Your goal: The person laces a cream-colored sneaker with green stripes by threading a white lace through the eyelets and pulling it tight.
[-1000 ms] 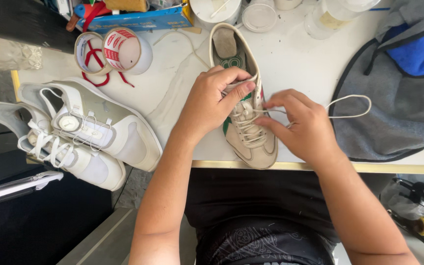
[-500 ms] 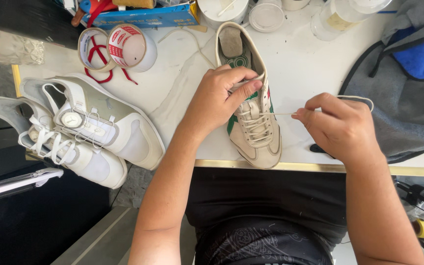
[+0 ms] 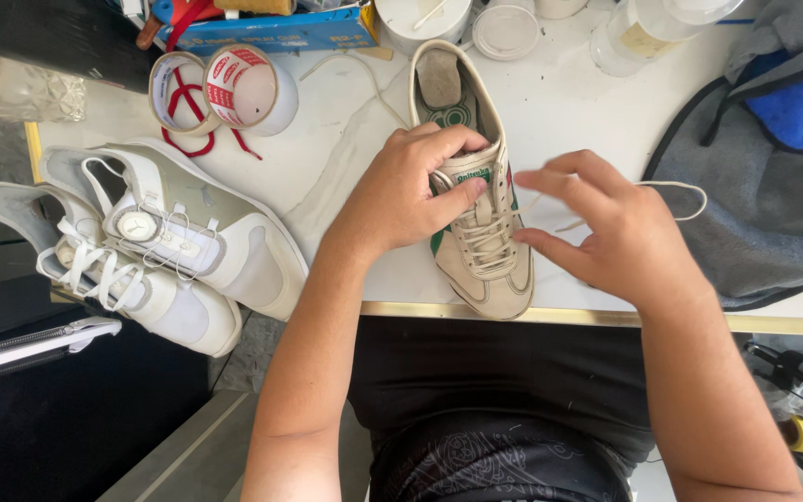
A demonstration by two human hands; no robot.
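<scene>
Right hand (image 3: 606,232) back beside shoe (image 3: 476,214), fingers now spread; lace (image 3: 671,186) slack.

Three shoes in all: one cream low-top sneaker with a green side stripe (image 3: 476,214) at the centre of the white tabletop (image 3: 569,112), and two white high-top sneakers (image 3: 188,232) (image 3: 113,279) at nine o'clock. Two rolls of tape with red print (image 3: 251,88) (image 3: 177,93) sit at eleven o'clock. Two hands work here, the left hand (image 3: 401,191) and the right hand (image 3: 606,232). One grey and blue fabric bag (image 3: 773,158) lies at three o'clock.
</scene>
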